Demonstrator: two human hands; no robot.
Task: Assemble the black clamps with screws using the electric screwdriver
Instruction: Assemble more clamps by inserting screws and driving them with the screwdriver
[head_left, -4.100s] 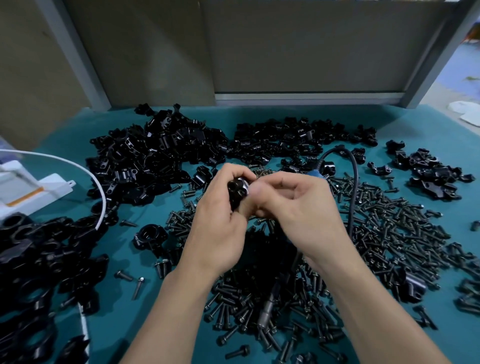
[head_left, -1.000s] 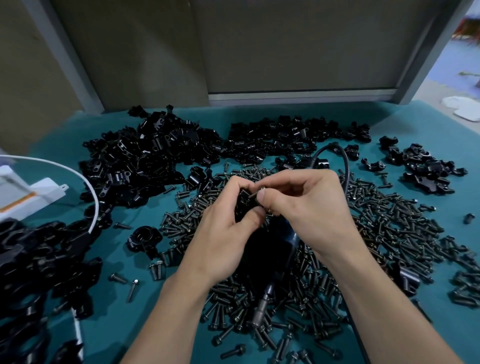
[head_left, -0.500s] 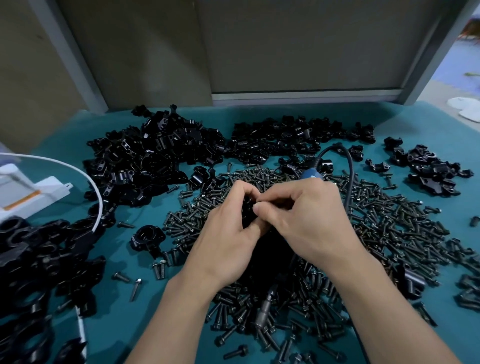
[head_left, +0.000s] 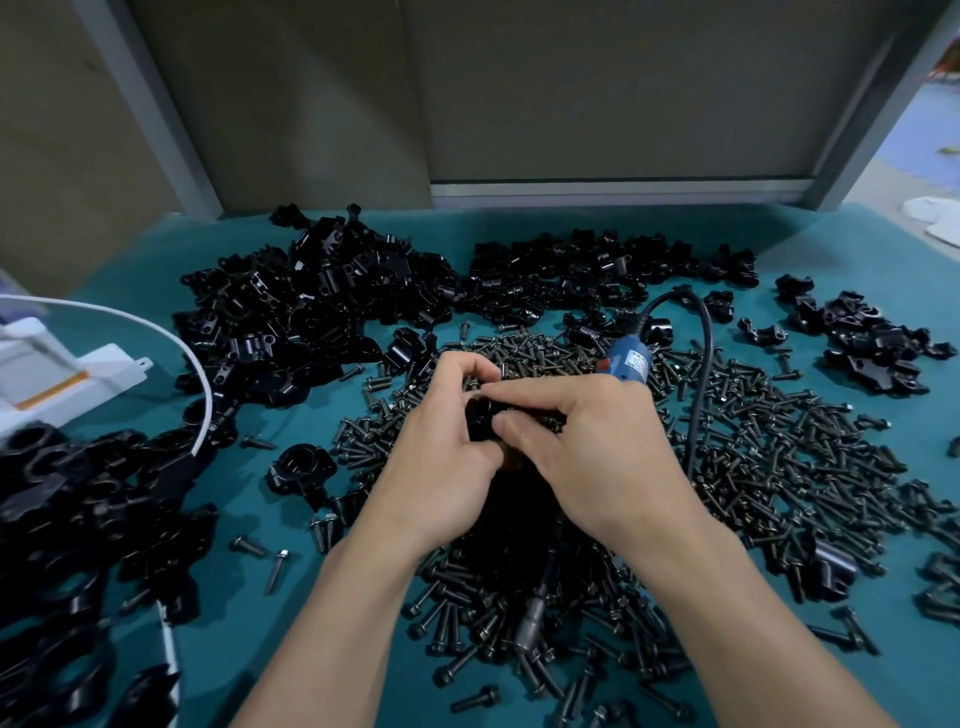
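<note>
Above the middle of the teal-covered table (head_left: 249, 525), over a wide scatter of dark metal screws (head_left: 779, 457), the left hand (head_left: 441, 457) and right hand (head_left: 587, 457) meet, both curled tightly around one small glossy black clamp (head_left: 480, 421), the right thumb and forefinger pinching at its top edge. Beneath the wrists lies the blue-bodied electric screwdriver (head_left: 628, 364), its black cable (head_left: 702, 364) looping off to the right, while heaps of loose black clamp halves (head_left: 311, 312) fill the far and left sides

I see a teal table (head_left: 831, 244) running to dull beige panels (head_left: 597, 88) at the far side, between slanting grey posts (head_left: 156, 119); far right, bluish floor (head_left: 932, 150) with what may be white scraps (head_left: 930, 221).
</note>
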